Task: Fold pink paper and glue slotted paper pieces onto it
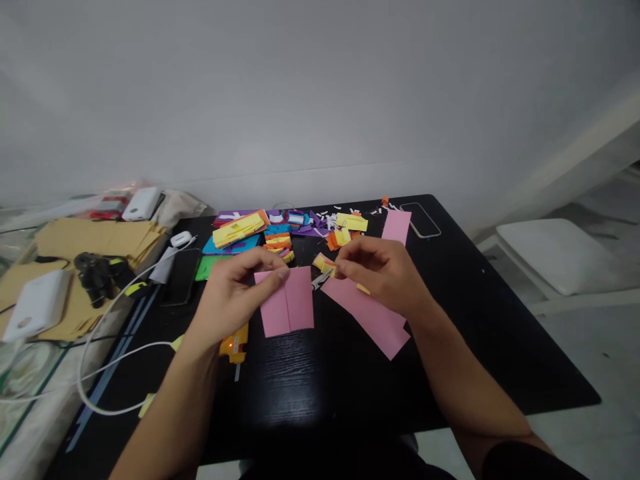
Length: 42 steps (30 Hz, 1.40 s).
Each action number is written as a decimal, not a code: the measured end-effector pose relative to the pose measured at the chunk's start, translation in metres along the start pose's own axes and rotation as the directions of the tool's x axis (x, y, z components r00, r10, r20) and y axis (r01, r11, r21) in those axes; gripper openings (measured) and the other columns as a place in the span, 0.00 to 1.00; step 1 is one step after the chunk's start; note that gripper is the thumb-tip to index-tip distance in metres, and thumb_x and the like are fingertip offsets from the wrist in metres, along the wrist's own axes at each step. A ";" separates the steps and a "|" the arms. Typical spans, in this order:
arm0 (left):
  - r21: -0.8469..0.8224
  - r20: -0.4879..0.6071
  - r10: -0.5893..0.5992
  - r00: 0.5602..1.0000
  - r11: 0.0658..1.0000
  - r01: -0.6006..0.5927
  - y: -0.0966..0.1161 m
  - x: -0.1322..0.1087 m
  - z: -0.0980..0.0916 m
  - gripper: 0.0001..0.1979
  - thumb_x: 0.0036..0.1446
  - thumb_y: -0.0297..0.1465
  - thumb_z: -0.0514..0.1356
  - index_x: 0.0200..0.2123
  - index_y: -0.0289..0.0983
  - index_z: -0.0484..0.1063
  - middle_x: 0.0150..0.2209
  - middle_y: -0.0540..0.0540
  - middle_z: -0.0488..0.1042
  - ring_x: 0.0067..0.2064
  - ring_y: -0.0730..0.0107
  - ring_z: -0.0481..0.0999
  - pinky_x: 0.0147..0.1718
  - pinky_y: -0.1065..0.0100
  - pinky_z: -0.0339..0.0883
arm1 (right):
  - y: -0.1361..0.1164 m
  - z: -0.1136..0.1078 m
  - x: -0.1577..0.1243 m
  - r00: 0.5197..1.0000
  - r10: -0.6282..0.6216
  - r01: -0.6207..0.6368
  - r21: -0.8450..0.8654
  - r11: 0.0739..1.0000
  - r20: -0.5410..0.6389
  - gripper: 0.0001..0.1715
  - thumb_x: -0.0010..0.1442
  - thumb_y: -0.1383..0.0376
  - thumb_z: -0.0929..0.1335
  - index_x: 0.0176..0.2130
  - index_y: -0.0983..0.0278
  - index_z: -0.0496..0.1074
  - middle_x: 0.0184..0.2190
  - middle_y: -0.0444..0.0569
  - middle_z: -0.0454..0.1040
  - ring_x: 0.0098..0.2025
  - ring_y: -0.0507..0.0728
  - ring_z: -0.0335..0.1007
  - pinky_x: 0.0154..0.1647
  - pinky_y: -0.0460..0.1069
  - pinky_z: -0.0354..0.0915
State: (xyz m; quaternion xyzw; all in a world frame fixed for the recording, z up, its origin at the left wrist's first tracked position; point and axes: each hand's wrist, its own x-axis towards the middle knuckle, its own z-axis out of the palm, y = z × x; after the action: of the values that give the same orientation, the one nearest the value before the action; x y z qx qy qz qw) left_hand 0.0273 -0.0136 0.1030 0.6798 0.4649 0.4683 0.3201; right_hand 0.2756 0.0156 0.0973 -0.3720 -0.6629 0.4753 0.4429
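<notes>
Head view showed the left hand [237,292] pinching pink paper [299,307] above the table [510,333], the right hand [377,272] curled at scissors [320,280], grip unclear, apparently cutting, the next snip needing steady paper.

A black table before a plain pale wall, in soft, dim light.
The grey-white wall [320,100] fills the upper background, unevenly lit. Near its foot stands the black table [500,347], its corners rounded, its wood-grained top catching a glossy patch of light [286,393] toward the front edge. To the right are a white seat [535,250], a slanting pale beam [565,167] and light-coloured floor [575,440].
</notes>
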 end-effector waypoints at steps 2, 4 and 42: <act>-0.006 0.000 -0.007 1.000 1.000 0.007 0.000 0.000 0.000 0.04 0.62 0.31 0.69 0.33 0.40 0.80 0.32 0.50 0.82 0.34 0.70 0.78 0.34 0.69 0.71 | 0.000 0.001 0.000 1.000 -0.002 0.003 0.023 1.000 -0.015 0.05 0.62 0.64 0.74 0.34 0.62 0.79 0.31 0.45 0.81 0.34 0.53 0.78 0.38 0.49 0.74; -0.010 0.036 -0.016 0.999 1.000 0.016 -0.001 0.000 0.004 0.04 0.62 0.31 0.68 0.33 0.40 0.80 0.32 0.49 0.82 0.34 0.69 0.78 0.34 0.68 0.72 | 0.000 0.007 -0.001 1.000 -0.004 0.004 0.042 0.999 0.007 0.05 0.62 0.62 0.76 0.37 0.62 0.80 0.34 0.46 0.82 0.36 0.54 0.79 0.40 0.49 0.75; -0.017 0.156 -0.040 0.987 0.999 0.044 -0.008 -0.003 0.018 0.06 0.66 0.34 0.67 0.37 0.39 0.81 0.31 0.50 0.80 0.33 0.71 0.76 0.34 0.69 0.69 | 0.009 0.020 -0.004 0.992 -0.027 0.031 -0.027 0.999 0.127 0.05 0.65 0.62 0.74 0.38 0.62 0.81 0.36 0.46 0.84 0.38 0.54 0.78 0.40 0.50 0.72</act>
State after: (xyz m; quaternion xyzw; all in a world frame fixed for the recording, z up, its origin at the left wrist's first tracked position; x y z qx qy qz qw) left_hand 0.0411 -0.0132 0.0889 0.7011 0.4478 0.4116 0.3722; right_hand 0.2586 0.0080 0.0843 -0.3378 -0.7019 0.4817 0.4014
